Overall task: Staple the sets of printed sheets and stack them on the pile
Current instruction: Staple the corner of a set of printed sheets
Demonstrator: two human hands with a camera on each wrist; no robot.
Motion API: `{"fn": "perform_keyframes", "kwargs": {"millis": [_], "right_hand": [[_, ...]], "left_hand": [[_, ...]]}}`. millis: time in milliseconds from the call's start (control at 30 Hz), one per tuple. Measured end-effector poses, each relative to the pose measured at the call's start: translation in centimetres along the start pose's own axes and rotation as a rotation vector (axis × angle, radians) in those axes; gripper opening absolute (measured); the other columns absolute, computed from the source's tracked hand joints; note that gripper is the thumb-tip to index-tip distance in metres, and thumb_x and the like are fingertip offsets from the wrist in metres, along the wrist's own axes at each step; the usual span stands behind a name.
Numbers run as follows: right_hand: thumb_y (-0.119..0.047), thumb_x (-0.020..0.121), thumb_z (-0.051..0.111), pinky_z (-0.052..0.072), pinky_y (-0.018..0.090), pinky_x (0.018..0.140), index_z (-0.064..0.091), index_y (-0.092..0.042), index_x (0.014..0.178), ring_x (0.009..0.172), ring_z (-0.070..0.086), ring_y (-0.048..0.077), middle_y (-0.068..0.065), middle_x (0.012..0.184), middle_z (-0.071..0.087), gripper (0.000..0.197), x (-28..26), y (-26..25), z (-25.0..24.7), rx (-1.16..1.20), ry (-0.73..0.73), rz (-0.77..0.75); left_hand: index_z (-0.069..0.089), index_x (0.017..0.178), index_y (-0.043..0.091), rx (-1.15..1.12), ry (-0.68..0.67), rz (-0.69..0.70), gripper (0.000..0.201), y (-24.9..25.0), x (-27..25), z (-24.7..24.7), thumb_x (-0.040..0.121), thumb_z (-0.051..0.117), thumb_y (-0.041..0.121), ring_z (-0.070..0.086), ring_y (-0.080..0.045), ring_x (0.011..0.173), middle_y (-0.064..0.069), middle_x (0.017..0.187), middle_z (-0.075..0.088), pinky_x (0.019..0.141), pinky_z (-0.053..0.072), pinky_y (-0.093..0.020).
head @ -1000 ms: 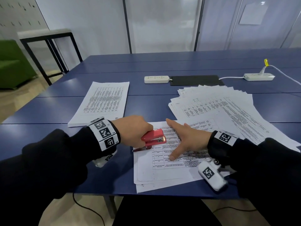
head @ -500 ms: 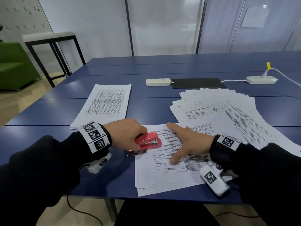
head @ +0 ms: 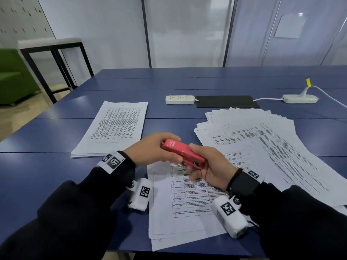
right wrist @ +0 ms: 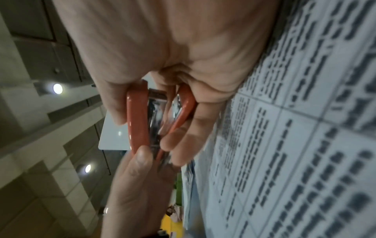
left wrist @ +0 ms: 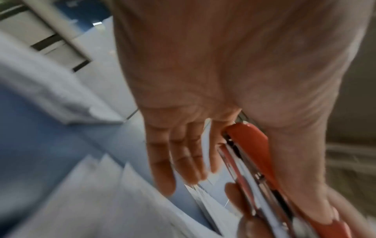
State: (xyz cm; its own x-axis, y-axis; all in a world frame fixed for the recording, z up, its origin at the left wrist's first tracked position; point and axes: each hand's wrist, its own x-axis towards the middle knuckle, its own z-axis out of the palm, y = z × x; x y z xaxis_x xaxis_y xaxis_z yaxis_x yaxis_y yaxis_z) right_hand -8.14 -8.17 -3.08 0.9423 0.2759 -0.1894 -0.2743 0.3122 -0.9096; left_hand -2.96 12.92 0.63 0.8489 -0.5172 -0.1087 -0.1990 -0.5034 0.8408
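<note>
Head view from above, facing forward and down over table (head: 56, 166), wide. Left wrist view very close along palm, blurred, onto stapler (left wrist: 250, 145). Right wrist view equally close, tilted, along fingers. All three share stapler (head: 183, 152) (right wrist: 138, 120) and sheets (head: 187, 203) (right wrist: 284, 145).

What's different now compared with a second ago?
The red stapler came up off the printed sheets in front. The right hand, which lay flat on those sheets, lifted and now grips the stapler too, alongside the left hand. The neat pile, the fanned-out sheets and the blue table stayed put.
</note>
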Motion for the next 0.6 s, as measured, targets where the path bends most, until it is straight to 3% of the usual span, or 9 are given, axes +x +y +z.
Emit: {"fn": "perform_keyframes", "kwargs": {"millis": [67,133,233,367,600], "right_hand": [[-0.033,0.087,0.068,0.058,0.033,0.05,0.069,0.004,0.112,0.063,0.065,0.021,0.021,0.088,0.068,0.044,0.2,0.1,-0.4,0.05,0.074,-0.074],[-0.034,0.085,0.07,0.058,0.033,0.052,0.069,0.003,0.114,0.066,0.064,0.022,0.02,0.091,0.068,0.047,0.3,0.1,-0.6,0.099,0.13,-0.107],[-0.035,0.085,0.07,0.057,0.034,0.053,0.067,0.005,0.116,0.067,0.063,0.022,0.019,0.091,0.067,0.05,0.6,0.3,-0.7,0.079,0.127,-0.124],[-0.032,0.086,0.07,0.058,0.034,0.055,0.067,0.005,0.121,0.068,0.062,0.024,0.022,0.096,0.063,0.051,0.7,0.6,-0.9,0.042,0.076,-0.127],[-0.028,0.087,0.071,0.054,0.032,0.049,0.067,0.006,0.122,0.066,0.06,0.024,0.019,0.09,0.065,0.049,0.7,0.8,-0.8,0.021,0.048,-0.14]], "left_hand": [[0.074,0.11,0.011,-0.372,-0.052,-0.13,0.033,-0.7,0.1,0.8,0.08,0.085,0.017,0.074,-0.023,0.08,-0.01,0.096,0.076,0.077,0.064,-0.035],[0.073,0.098,0.001,-0.606,-0.053,-0.222,0.026,-0.8,0.1,2.0,0.076,0.081,0.013,0.073,-0.021,0.07,-0.019,0.091,0.073,0.065,0.065,-0.032],[0.076,0.091,0.0,-0.61,0.011,-0.219,0.026,-1.3,0.9,2.7,0.071,0.083,0.016,0.073,-0.023,0.068,-0.02,0.085,0.072,0.06,0.064,-0.03],[0.073,0.098,-0.003,-0.634,0.019,-0.223,0.037,-1.9,1.3,2.7,0.067,0.084,0.014,0.074,-0.026,0.066,-0.022,0.084,0.072,0.062,0.064,-0.03],[0.076,0.101,-0.002,-0.588,0.056,-0.213,0.016,-2.3,1.2,2.7,0.086,0.074,-0.006,0.075,-0.029,0.071,-0.023,0.082,0.072,0.059,0.063,-0.028]]}}
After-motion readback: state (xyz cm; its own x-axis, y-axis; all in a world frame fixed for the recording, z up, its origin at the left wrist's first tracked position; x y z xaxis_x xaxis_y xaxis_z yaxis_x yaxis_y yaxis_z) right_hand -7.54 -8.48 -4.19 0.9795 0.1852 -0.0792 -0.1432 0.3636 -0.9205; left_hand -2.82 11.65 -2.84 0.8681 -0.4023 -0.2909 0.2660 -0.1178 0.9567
